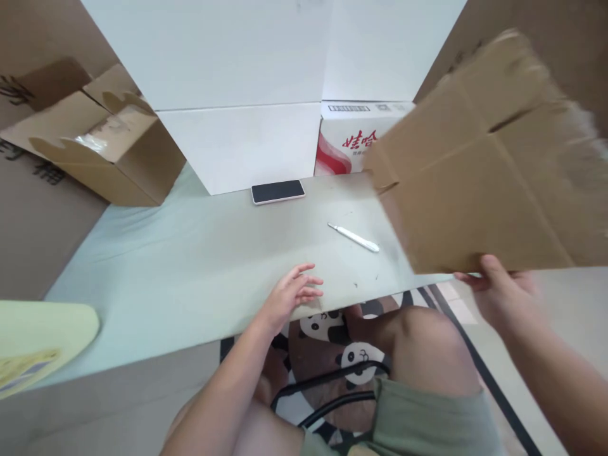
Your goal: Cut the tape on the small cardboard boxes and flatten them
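Note:
My right hand [506, 291] grips the lower edge of a large flat piece of brown cardboard [484, 171], which is raised at the right, past the table's edge. The cardboard has creases and a slot, and its far edge is ragged and blurred. My left hand [297, 291] hovers at the table's front edge with its fingers apart and nothing in them. On the table between the hands and the boxes lies a white pen-like tool [354, 238] with a thin metal tip pointing to the upper left.
A phone [278, 191] lies at the back of the table [190, 272], before white boxes [242, 149]. A box with red print [342, 142] stands beside them. An open brown carton [137, 164] is at the back left, a pale green object [47, 329] at the left edge.

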`<action>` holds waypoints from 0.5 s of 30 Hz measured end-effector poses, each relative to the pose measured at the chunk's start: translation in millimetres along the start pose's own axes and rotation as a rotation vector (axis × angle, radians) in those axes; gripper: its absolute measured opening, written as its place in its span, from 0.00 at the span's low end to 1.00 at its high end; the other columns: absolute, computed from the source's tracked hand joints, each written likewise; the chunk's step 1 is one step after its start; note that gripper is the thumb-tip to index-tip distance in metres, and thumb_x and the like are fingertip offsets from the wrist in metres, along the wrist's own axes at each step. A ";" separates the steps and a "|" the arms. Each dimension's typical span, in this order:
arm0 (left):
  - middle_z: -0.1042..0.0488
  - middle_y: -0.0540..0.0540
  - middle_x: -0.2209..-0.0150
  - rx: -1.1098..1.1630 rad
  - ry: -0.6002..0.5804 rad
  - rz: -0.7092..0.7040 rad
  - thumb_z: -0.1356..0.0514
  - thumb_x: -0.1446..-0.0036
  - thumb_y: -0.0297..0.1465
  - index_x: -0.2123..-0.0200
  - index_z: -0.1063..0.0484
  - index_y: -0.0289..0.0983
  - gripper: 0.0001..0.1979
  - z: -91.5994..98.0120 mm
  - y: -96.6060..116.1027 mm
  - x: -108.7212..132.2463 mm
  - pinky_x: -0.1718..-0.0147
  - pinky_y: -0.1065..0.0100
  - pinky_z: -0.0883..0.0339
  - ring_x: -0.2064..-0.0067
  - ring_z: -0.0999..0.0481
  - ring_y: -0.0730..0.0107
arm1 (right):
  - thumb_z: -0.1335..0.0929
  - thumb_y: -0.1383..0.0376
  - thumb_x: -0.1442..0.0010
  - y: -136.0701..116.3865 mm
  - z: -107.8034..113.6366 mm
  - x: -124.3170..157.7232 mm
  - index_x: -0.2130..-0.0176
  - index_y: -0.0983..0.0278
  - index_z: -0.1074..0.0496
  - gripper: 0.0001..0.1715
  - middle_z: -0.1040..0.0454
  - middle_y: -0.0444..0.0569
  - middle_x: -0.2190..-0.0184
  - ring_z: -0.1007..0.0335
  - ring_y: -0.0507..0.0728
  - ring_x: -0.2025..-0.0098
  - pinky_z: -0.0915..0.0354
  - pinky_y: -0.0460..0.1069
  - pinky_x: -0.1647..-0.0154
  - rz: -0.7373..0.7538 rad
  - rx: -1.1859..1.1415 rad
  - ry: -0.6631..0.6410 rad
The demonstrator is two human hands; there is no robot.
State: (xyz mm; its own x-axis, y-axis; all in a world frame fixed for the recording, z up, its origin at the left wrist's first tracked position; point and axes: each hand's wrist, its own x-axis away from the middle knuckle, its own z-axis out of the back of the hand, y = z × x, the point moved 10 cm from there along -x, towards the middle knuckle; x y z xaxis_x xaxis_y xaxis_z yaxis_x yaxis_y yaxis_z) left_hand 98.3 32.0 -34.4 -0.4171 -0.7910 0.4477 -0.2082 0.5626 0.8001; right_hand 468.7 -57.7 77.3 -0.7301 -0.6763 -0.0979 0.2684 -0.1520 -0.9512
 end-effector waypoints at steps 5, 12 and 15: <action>0.21 0.43 0.63 -0.033 0.006 -0.028 0.37 0.43 0.39 0.56 0.27 0.36 0.15 5.4 6.7 0.3 0.64 0.67 0.30 0.65 0.20 0.67 | 0.28 0.49 0.50 -39.6 35.4 -78.9 0.64 0.53 0.29 0.16 0.26 0.59 0.49 0.26 0.73 0.48 0.25 0.69 0.59 0.169 0.072 0.170; 0.22 0.43 0.65 -0.018 -0.022 -0.056 0.35 0.48 0.39 0.61 0.24 0.36 0.15 5.6 14.2 -4.9 0.64 0.66 0.32 0.66 0.21 0.66 | 0.27 0.53 0.48 -74.5 -49.6 -217.8 0.62 0.54 0.35 0.17 0.28 0.53 0.52 0.28 0.62 0.59 0.26 0.58 0.71 0.279 0.194 0.036; 0.22 0.43 0.66 0.016 -0.016 -0.096 0.36 0.49 0.39 0.64 0.24 0.36 0.13 7.9 23.2 -3.6 0.63 0.66 0.34 0.66 0.23 0.66 | 0.30 0.53 0.39 -84.3 -109.4 -216.7 0.62 0.61 0.31 0.14 0.27 0.55 0.57 0.28 0.59 0.62 0.28 0.55 0.71 0.444 0.251 -0.177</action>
State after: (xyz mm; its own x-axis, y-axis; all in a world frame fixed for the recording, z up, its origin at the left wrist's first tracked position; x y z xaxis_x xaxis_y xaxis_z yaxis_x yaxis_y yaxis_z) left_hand 88.0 49.8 -20.6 -0.4088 -0.8377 0.3623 -0.2622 0.4880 0.8325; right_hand 535.5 180.6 146.8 -0.4011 -0.8225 -0.4032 0.6845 0.0234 -0.7286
